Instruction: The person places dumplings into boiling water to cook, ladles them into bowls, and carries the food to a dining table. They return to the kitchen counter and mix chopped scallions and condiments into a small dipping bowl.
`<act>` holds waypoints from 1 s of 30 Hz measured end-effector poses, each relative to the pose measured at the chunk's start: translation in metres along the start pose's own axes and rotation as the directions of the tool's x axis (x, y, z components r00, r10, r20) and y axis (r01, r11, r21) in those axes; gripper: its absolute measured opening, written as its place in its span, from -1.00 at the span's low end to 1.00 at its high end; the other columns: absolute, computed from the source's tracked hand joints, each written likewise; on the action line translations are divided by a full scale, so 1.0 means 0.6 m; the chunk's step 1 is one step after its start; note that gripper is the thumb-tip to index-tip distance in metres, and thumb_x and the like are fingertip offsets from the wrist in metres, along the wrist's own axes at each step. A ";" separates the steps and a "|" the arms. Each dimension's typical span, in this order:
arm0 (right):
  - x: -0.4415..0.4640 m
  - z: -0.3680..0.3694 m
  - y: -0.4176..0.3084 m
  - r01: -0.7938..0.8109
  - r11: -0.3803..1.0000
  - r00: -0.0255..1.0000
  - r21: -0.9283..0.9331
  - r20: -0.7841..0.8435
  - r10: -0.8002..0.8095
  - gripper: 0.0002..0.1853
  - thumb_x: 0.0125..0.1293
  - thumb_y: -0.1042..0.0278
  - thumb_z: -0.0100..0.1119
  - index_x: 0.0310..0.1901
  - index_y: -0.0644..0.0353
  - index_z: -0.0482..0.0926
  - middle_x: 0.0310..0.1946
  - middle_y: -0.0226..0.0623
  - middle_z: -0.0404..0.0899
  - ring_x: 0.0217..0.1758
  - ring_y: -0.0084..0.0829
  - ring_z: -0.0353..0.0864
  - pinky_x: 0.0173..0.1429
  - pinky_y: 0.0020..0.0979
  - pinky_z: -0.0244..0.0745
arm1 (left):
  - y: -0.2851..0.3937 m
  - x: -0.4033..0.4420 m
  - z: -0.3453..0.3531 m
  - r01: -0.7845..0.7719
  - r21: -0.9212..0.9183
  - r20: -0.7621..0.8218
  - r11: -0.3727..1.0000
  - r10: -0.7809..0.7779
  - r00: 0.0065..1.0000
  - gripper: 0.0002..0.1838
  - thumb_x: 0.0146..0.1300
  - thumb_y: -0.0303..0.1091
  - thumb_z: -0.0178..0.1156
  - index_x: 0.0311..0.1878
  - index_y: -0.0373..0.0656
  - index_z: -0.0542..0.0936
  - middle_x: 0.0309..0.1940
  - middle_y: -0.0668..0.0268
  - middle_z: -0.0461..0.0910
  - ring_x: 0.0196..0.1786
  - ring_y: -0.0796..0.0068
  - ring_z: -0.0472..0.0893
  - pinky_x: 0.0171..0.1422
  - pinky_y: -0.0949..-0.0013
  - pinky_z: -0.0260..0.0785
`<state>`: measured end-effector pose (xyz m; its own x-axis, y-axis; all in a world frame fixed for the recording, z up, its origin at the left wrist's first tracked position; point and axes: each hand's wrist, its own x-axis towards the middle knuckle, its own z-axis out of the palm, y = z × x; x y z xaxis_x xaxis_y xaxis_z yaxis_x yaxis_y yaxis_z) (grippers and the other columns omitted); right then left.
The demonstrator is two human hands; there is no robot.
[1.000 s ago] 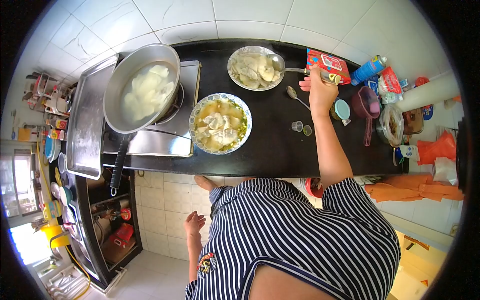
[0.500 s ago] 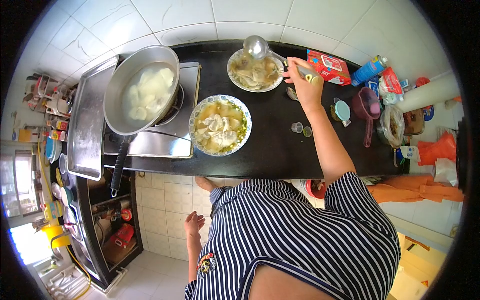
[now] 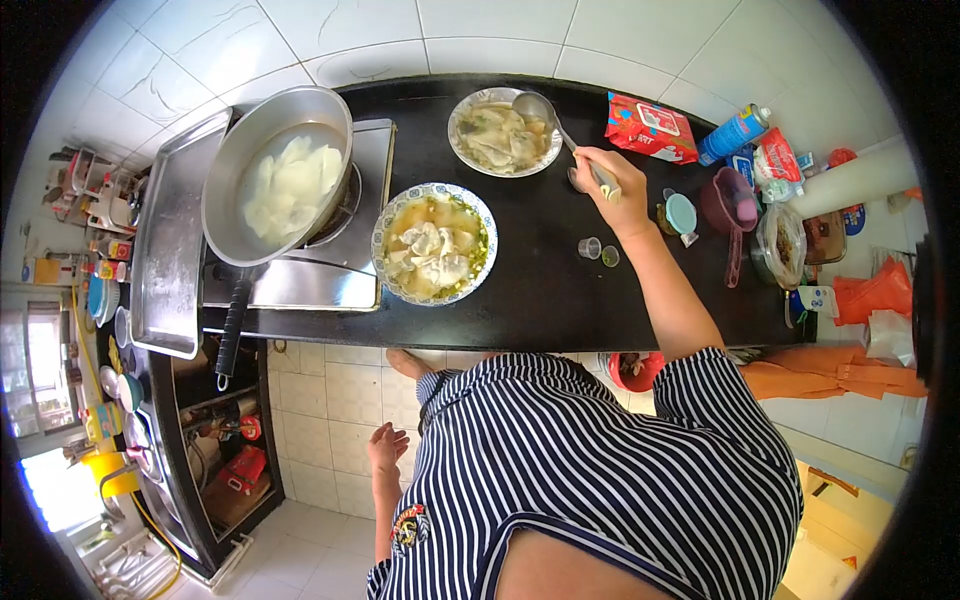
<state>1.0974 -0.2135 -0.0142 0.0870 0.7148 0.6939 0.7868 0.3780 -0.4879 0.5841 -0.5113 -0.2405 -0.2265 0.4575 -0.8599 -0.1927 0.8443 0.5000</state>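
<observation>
My right hand (image 3: 618,195) is closed around the handle of a metal ladle (image 3: 534,107). The ladle's bowl is at the right rim of the far bowl (image 3: 458,143), which holds dumplings in broth (image 3: 500,138); whether it touches the broth I cannot tell. Closer to me sits a blue-patterned bowl (image 3: 381,262) with dumplings (image 3: 436,255), broth and chopped greens. At the left, a grey long-handled pan (image 3: 222,215) holds pale dumplings (image 3: 292,190) in cloudy liquid. My left hand (image 3: 388,445) hangs below the counter beside my body, fingers loosely apart, holding nothing.
The pan stands on a gas stove (image 3: 365,190), beside a metal tray (image 3: 165,270). A spoon (image 3: 575,178) lies near my right hand, with small plastic cups (image 3: 590,248) nearer me. Rightward are a red wipes pack (image 3: 650,128), a blue can (image 3: 733,135) and a purple dipper (image 3: 724,205).
The ladle's bowl has come down from above the far bowl to its right rim. My right hand has shifted slightly toward me. My left hand stays at my side.
</observation>
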 end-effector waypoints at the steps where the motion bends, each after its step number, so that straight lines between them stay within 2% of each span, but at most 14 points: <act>1: -0.002 0.011 0.002 -0.069 0.994 0.994 0.084 -0.076 0.075 -0.90 0.22 0.42 0.32 -0.24 0.18 0.67 -0.47 -0.26 0.67 -0.45 -0.39 0.70 -0.35 -0.47 0.57 | 0.002 0.000 0.002 0.000 0.001 0.002 1.000 0.000 1.000 -0.63 0.43 -0.28 0.04 0.23 -0.20 0.46 -0.25 0.18 0.69 -0.33 0.40 0.69 -0.25 0.37 0.52; 2: -0.002 0.012 0.000 -0.069 0.994 0.994 0.082 -0.077 0.075 -0.90 0.22 0.42 0.32 -0.24 0.18 0.67 -0.47 -0.26 0.67 -0.45 -0.39 0.70 -0.35 -0.47 0.57 | 0.004 0.001 0.005 0.000 0.006 -0.001 1.000 0.000 1.000 -0.62 0.42 -0.28 0.04 0.23 -0.20 0.45 -0.25 0.18 0.69 -0.34 0.41 0.68 -0.26 0.38 0.52; 3: 0.011 0.009 -0.028 -0.411 0.879 0.893 0.244 -0.087 0.442 -0.88 0.26 0.37 0.30 -0.25 0.22 0.67 -0.49 -0.30 0.66 -0.50 -0.45 0.68 -0.39 -0.49 0.57 | 0.006 0.000 0.008 0.000 0.012 -0.004 1.000 0.000 1.000 -0.62 0.42 -0.29 0.03 0.23 -0.20 0.45 -0.25 0.18 0.69 -0.34 0.41 0.68 -0.28 0.38 0.52; 4: 0.019 0.007 -0.043 -0.675 0.625 0.667 0.393 -0.036 0.744 -0.83 0.31 0.31 0.27 -0.25 0.26 0.67 -0.51 -0.33 0.66 -0.55 -0.50 0.66 -0.44 -0.51 0.57 | 0.006 0.002 0.008 0.000 0.013 -0.002 1.000 0.000 1.000 -0.62 0.42 -0.29 0.03 0.23 -0.20 0.45 -0.25 0.18 0.69 -0.34 0.41 0.68 -0.28 0.38 0.52; 6: 0.028 0.007 -0.040 -0.629 0.644 0.678 0.436 -0.098 0.729 -0.73 0.35 0.25 0.24 -0.28 0.34 0.67 -0.54 -0.33 0.63 -0.62 -0.54 0.63 -0.52 -0.54 0.55 | 0.007 0.002 0.011 -0.023 0.000 0.005 1.000 0.023 1.000 -0.62 0.42 -0.30 0.03 0.24 -0.21 0.45 -0.26 0.17 0.69 -0.35 0.41 0.68 -0.30 0.40 0.51; 8: 0.040 -0.003 -0.049 -0.643 0.591 0.612 0.487 -0.136 0.779 -0.73 0.32 0.26 0.25 -0.31 0.36 0.67 -0.56 -0.27 0.62 -0.63 -0.50 0.63 -0.56 -0.52 0.53 | 0.010 -0.002 0.012 -0.021 0.015 0.008 1.000 0.020 1.000 -0.62 0.42 -0.31 0.02 0.24 -0.21 0.45 -0.26 0.17 0.69 -0.35 0.40 0.68 -0.30 0.41 0.51; 14: 0.056 -0.014 -0.060 -0.597 0.637 0.644 0.487 -0.181 0.743 -0.72 0.32 0.26 0.25 -0.32 0.38 0.66 -0.53 -0.21 0.64 -0.62 -0.47 0.64 -0.55 -0.51 0.56 | -0.009 0.006 0.006 0.004 0.013 0.008 1.000 -0.004 1.000 -0.62 0.43 -0.30 0.00 0.25 -0.22 0.44 -0.26 0.16 0.69 -0.34 0.40 0.68 -0.31 0.41 0.52; 20: 0.069 0.000 -0.064 -0.572 0.648 0.680 0.504 -0.151 0.718 -0.72 0.33 0.26 0.26 -0.21 0.40 0.65 -0.49 -0.22 0.65 -0.58 -0.48 0.66 -0.51 -0.51 0.58 | -0.014 0.001 0.007 0.016 0.026 0.015 1.000 -0.016 1.000 -0.62 0.45 -0.29 -0.01 0.26 -0.22 0.43 -0.26 0.16 0.69 -0.34 0.39 0.69 -0.30 0.41 0.52; 22: 0.067 0.004 -0.069 -0.517 0.686 0.756 0.512 -0.102 0.647 -0.73 0.35 0.29 0.25 -0.16 0.39 0.64 -0.46 -0.25 0.65 -0.52 -0.50 0.68 -0.46 -0.52 0.60 | -0.013 -0.003 0.005 0.018 0.031 0.008 0.999 -0.019 1.000 -0.62 0.45 -0.29 -0.01 0.26 -0.22 0.43 -0.26 0.17 0.69 -0.34 0.39 0.69 -0.29 0.41 0.52; 24: 0.065 0.006 -0.065 -0.552 0.670 0.756 0.496 -0.040 0.653 -0.79 0.36 0.34 0.22 -0.12 0.33 0.65 -0.41 -0.30 0.66 -0.44 -0.52 0.69 -0.41 -0.54 0.61 | -0.011 -0.007 0.005 0.017 0.032 0.001 0.999 -0.017 1.000 -0.62 0.45 -0.29 -0.01 0.25 -0.22 0.43 -0.26 0.18 0.69 -0.34 0.39 0.69 -0.30 0.41 0.52; 26: 0.060 0.010 -0.055 -0.453 0.771 0.870 0.448 0.037 0.491 -0.82 0.36 0.38 0.22 -0.10 0.28 0.65 -0.36 -0.36 0.66 -0.37 -0.55 0.70 -0.36 -0.55 0.61 | -0.008 -0.012 0.006 0.023 0.032 -0.010 0.999 -0.023 1.000 -0.62 0.45 -0.29 0.00 0.25 -0.21 0.43 -0.26 0.18 0.69 -0.34 0.39 0.69 -0.30 0.40 0.52; 28: 0.052 0.013 -0.028 -0.416 0.791 0.898 0.449 0.063 0.436 -0.83 0.31 0.45 0.25 -0.08 0.21 0.65 -0.32 -0.33 0.67 -0.32 -0.48 0.70 -0.30 -0.49 0.61 | -0.009 -0.011 0.005 0.029 0.032 -0.021 0.999 -0.029 0.999 -0.63 0.45 -0.29 0.00 0.25 -0.21 0.43 -0.26 0.18 0.69 -0.34 0.39 0.69 -0.30 0.40 0.52; 29: 0.052 0.011 -0.016 -0.121 0.968 0.993 0.220 0.031 0.117 -0.81 0.28 0.47 0.26 -0.07 0.19 0.64 -0.32 -0.29 0.66 -0.31 -0.42 0.68 -0.27 -0.44 0.59 | -0.012 -0.009 0.003 0.031 0.022 -0.010 0.999 -0.031 0.999 -0.63 0.45 -0.29 0.00 0.24 -0.21 0.43 -0.26 0.18 0.69 -0.34 0.39 0.69 -0.30 0.39 0.52; 30: 0.052 0.007 -0.009 0.216 0.976 0.973 -0.020 0.082 -0.214 -0.77 0.24 0.49 0.28 -0.06 0.17 0.63 -0.33 -0.24 0.65 -0.30 -0.35 0.67 -0.24 -0.39 0.58 | -0.017 -0.006 0.001 0.033 0.012 0.000 0.999 -0.033 0.999 -0.63 0.45 -0.29 0.00 0.24 -0.21 0.43 -0.26 0.18 0.68 -0.35 0.39 0.69 -0.30 0.39 0.52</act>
<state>1.0933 -0.1910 0.0081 -0.1340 0.6633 0.7362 0.7990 0.5118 -0.3157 0.5871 -0.5212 -0.2425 -0.2197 0.4299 -0.8758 -0.1889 0.8620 0.4705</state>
